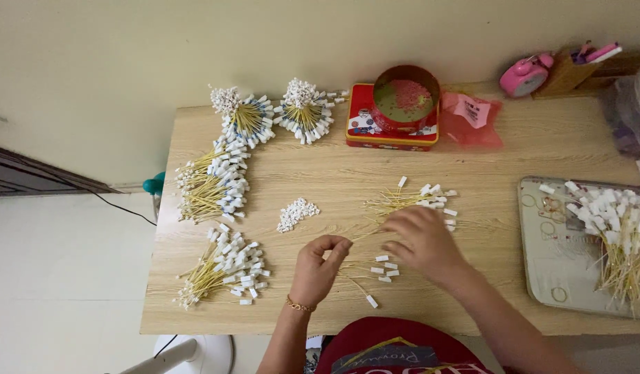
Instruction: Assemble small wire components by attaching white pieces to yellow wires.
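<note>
A person's two bare hands work over a light wooden table (320, 173), seen from above. The left hand (318, 266), with a thin bracelet at the wrist, sits near the front edge; its thumb and fingers are pinched together on the near end of a thin yellow string (367, 234). That string runs up and to the right, slanting away towards the far side. The right hand (422, 242) lies just right of the left, slightly farther from the body, palm down with fingers curled; whether it grips anything cannot be told. Its fingertips touch the near edge of a loose bunch of yellow strings with white tags (415, 199), which lies just beyond and fans out rightwards. The right hand is the nearer one to this bunch.

A few loose white tags (386, 269) lie between the hands. Left of them is a small heap of white beads (296, 212). Farther left, tidy finished bundles (212, 183) line the table's edge. At the far side stands a red tin (393, 118). At the right, a metal tray (552, 270) holds more tagged strings.
</note>
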